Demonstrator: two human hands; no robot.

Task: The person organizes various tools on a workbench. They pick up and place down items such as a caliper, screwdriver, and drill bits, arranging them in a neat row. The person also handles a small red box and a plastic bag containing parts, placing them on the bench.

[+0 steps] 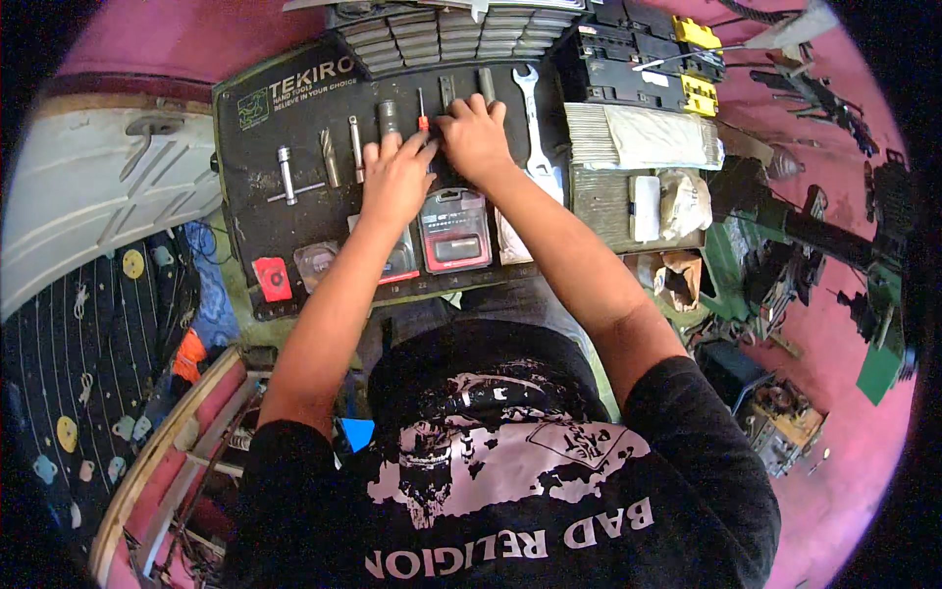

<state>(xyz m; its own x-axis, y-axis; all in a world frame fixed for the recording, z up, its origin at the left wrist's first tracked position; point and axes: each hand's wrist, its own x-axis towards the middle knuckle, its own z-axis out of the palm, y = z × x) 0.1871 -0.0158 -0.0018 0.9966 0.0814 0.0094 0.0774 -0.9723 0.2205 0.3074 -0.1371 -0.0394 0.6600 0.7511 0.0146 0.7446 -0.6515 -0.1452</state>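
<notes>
On a dark tool mat [265, 221], my left hand [395, 177] lies with its fingers stretched and apart. Its fingertips reach the lower end of a thick steel socket [388, 113] and the side of a small screwdriver [423, 123] with a red collar. Just right of the screwdriver, my right hand [476, 142] has its fingers curled down; whatever is under them is hidden. Two short metal pieces show beyond it, one a grey bar [446, 88], the other a cylinder [487, 83]. A large combination wrench [531, 118] lies to its right.
Left on the mat lie a T-handle socket wrench [287, 177], a fluted cutter [330, 157] and a slim extension bar [355, 147]. A blister pack [455, 231] and a red tag [274, 279] line the near edge. Small drawers [442, 39] stand behind; black-yellow cases [628, 69] sit far right.
</notes>
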